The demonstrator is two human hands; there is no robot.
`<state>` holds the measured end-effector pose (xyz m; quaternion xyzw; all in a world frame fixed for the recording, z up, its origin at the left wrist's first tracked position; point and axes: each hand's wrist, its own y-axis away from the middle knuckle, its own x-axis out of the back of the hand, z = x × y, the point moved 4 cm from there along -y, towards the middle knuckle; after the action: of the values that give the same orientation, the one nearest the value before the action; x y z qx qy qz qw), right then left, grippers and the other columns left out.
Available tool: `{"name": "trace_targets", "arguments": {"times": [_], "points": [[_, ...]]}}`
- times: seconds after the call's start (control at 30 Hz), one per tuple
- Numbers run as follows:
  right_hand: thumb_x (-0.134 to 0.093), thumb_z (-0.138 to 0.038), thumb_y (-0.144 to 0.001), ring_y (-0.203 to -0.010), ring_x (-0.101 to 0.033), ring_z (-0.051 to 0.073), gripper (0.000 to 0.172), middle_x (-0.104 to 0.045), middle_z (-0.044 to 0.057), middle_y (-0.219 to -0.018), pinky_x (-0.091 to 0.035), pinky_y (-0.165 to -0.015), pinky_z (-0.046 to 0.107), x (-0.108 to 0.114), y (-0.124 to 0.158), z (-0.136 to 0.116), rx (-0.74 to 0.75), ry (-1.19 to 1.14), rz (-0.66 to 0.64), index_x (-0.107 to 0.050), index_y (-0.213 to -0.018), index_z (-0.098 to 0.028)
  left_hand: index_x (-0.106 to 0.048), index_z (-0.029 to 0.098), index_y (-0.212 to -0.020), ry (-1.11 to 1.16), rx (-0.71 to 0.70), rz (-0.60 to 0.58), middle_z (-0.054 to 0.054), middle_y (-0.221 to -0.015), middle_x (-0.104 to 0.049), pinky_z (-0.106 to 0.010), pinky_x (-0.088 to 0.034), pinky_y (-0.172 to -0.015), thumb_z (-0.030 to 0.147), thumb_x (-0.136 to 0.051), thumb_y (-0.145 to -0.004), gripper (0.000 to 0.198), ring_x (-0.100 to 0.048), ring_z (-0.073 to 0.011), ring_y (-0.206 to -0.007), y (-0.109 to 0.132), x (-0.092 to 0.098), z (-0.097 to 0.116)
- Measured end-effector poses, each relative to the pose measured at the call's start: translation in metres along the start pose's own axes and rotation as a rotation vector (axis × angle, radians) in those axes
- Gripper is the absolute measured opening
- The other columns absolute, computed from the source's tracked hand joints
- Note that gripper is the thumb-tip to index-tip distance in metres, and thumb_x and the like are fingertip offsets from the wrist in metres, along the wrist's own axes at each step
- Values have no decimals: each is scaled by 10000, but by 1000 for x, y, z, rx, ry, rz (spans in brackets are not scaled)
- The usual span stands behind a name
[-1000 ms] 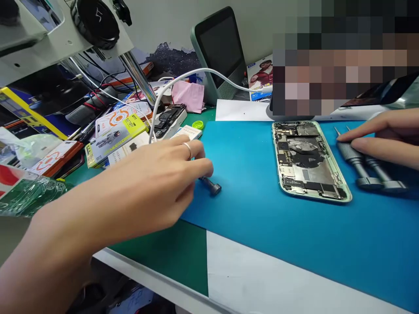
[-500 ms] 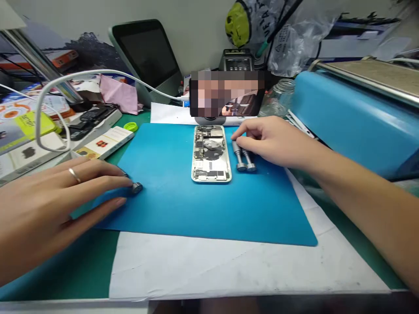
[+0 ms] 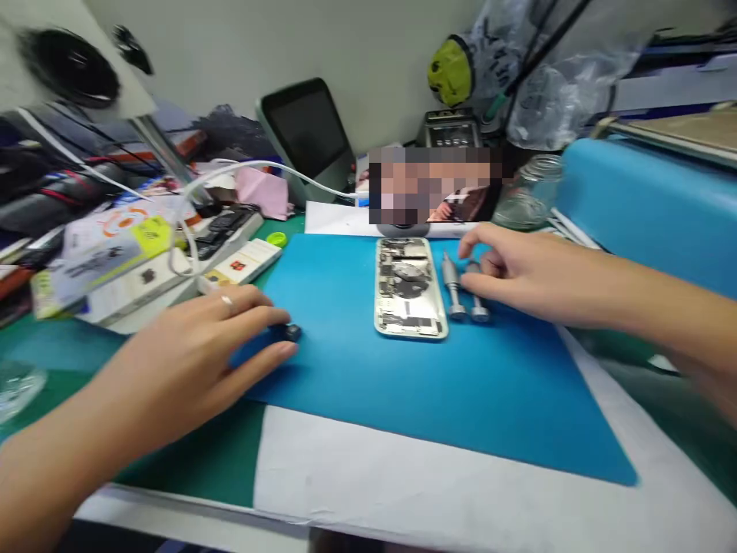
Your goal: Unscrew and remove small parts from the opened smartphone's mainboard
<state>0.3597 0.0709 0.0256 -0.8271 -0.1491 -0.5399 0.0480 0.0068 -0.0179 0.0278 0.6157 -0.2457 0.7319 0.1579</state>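
An opened phone lies on a blue mat, its inner parts exposed. Just right of it are two grey screwdrivers, the left one fully visible and the right one partly covered by my right hand. That hand hovers over the right screwdriver with thumb and index finger apart and the other fingers curled; any contact is unclear. My left hand rests at the mat's left edge, fingers stretched and thumb apart. Under its fingertips is a small dark object, mostly hidden.
Behind the mat stands a phone on a round stand, with a white cable running left. Boxes and a lime ring lie left. A glass jar and a blue machine stand right.
The camera view has swung left, so everything sits further right. My right fingertips have come away from the left screwdriver toward the right one. The left hand stays by the small dark object.
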Motion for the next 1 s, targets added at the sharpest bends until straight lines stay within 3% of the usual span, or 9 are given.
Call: {"name": "trace_targets", "arguments": {"times": [0.07, 0.2, 0.33, 0.4, 0.47, 0.57, 0.67, 0.8, 1.0], "points": [[-658, -420, -918, -505, -566, 211, 204, -645, -25, -595, -344, -540, 366, -1, 2, 0, -11, -2, 3, -612, -1065, -287, -746, 216, -1227, -73, -66, -4, -99, -1187, -723, -431, -546, -868, 496, -478, -1129, 400, -721, -301, -1009, -3, 1, 7], [-536, -379, -1013, -501, -549, 203, 113, -603, -22, -560, -379, -537, 363, -1, 2, -1, 2, 29, 27, -582, -1039, -279, -744, 180, -1221, -57, -61, 20, -106, -1147, -725, -403, -565, -847, 399, -475, -1138, 357, -734, -271, -978, -5, -2, 8], [-599, -385, -963, -505, -598, 209, 155, -626, -14, -590, -396, -512, 341, 1, 0, -3, 67, 124, -20, -629, -1042, -256, -731, 201, -1230, -13, -58, 41, -99, -1170, -727, -412, -564, -867, 398, -497, -1127, 322, -739, -275, -987, 2, -8, 5], [-591, -429, -961, -531, -598, 211, 240, -650, 3, -651, -385, -533, 338, 4, 1, -6, 115, 177, -5, -662, -1105, -250, -719, 231, -1258, 6, -52, 53, -91, -1199, -724, -417, -559, -859, 430, -509, -1124, 319, -740, -284, -998, 3, -11, 2], [-553, -430, -971, -644, -645, 226, 318, -723, 51, -840, -408, -582, 336, 4, 4, -11, 196, 217, 10, -697, -1205, -271, -716, 250, -1252, 4, -80, 106, -75, -1185, -724, -402, -554, -809, 475, -518, -1124, 326, -745, -281, -971, 2, -12, 1], [-520, -365, -958, -799, -685, 247, 343, -736, 89, -1071, -436, -624, 329, -1, 8, -18, 317, 248, 16, -752, -1205, -311, -717, 202, -1207, -8, -160, 183, -75, -1094, -719, -379, -540, -754, 426, -553, -1123, 290, -739, -257, -886, -3, -11, 6], [-473, -322, -972, -705, -634, 218, 328, -702, 101, -1048, -391, -567, 317, -7, 10, -17, 405, 285, 62, -766, -1114, -281, -708, 166, -1160, 4, -227, 198, -63, -985, -699, -353, -537, -756, 295, -526, -1127, 226, -706, -221, -839, -7, -13, 12], [-430, -342, -1030, -595, -564, 165, 312, -675, 95, -1090, -383, -515, 305, -11, 9, -9, 507, 365, 147, -728, -1075, -263, -689, 162, -1213, 7, -255, 200, -70, -987, -702, -340, -535, -770, 262, -514, -1122, 221, -687, -217, -856, -8, -18, 12], [-393, -253, -1040, -595, -604, 161, 352, -697, 118, -1208, -414, -480, 308, -11, 9, -12, 551, 427, 121, -744, -1007, -256, -709, 121, -1151, 29, -311, 278, -77, -910, -690, -337, -508, -725, 202, -551, -1094, 186, -651, -208, -780, -12, -13, 15]]}}
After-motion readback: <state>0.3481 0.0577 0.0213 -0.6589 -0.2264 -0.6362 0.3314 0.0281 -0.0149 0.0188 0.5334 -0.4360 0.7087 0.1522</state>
